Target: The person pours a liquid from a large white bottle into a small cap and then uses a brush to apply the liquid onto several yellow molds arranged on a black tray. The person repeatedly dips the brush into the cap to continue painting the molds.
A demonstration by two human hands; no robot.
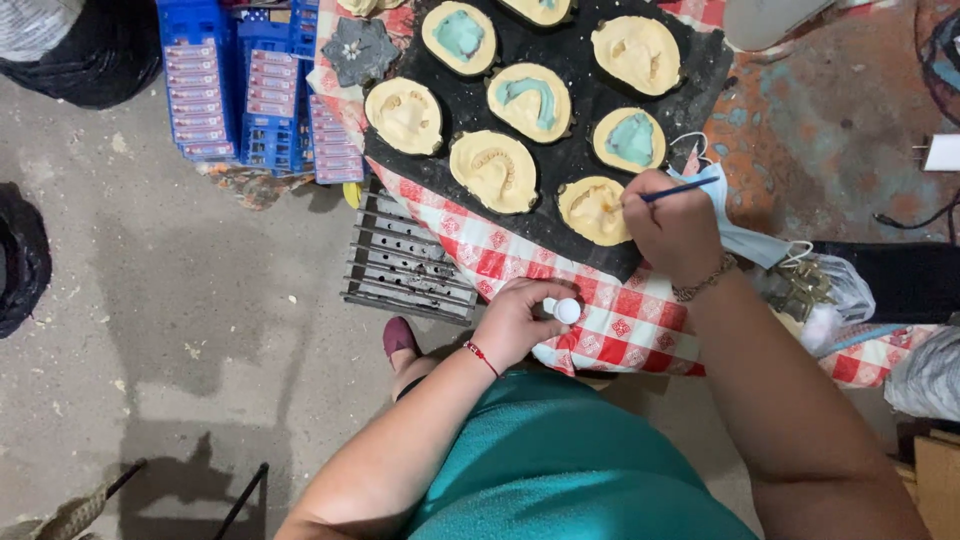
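Head view: right hand (672, 226) pinches thin blue brush (678, 189), tip on near yellow dental mould (593, 210) at near edge of black tray (700, 70). Left hand (520, 320) clenched on small white bottle (563, 309), probably capped, over checked cloth (625, 320) on tabletop.

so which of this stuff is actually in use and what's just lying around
In use:
right hand with thin brush
cream mould
left hand holding small white bottle
black tray

Lying about:
blue crates
metal grate
face mask

dental workshop: plaster jaw casts (494, 170) on black tray (600, 110), concrete floor (200, 300).
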